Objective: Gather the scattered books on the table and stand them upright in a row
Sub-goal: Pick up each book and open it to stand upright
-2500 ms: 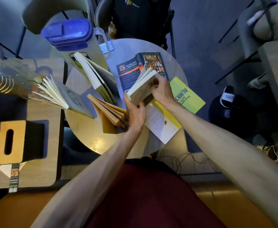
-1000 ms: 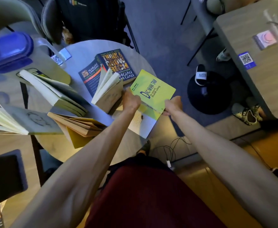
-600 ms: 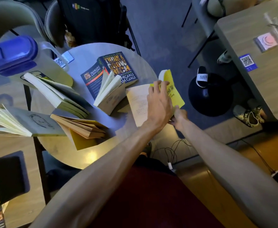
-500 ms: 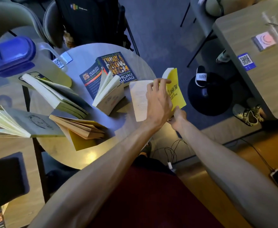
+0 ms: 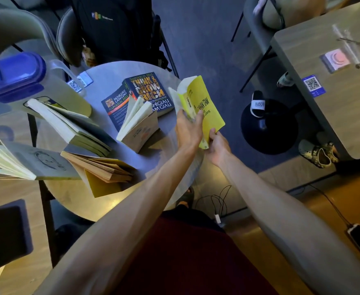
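Both hands hold the yellow book [image 5: 204, 107] raised over the right edge of the round surface [image 5: 111, 79]. The left hand [image 5: 188, 128] has its grip pinching the half-open pages and cover from the left; the right hand [image 5: 216, 146] has its grip closed on the book's lower corner. A blue book [image 5: 140, 92] lies flat near the far edge. Just in front of it a small book [image 5: 139, 125] stands half open. Toward the left edge stand a thick book [image 5: 68, 124], a tan book [image 5: 102, 169] and a grey book [image 5: 21, 160], pages fanned. A jug [image 5: 15, 75] stands at far left.
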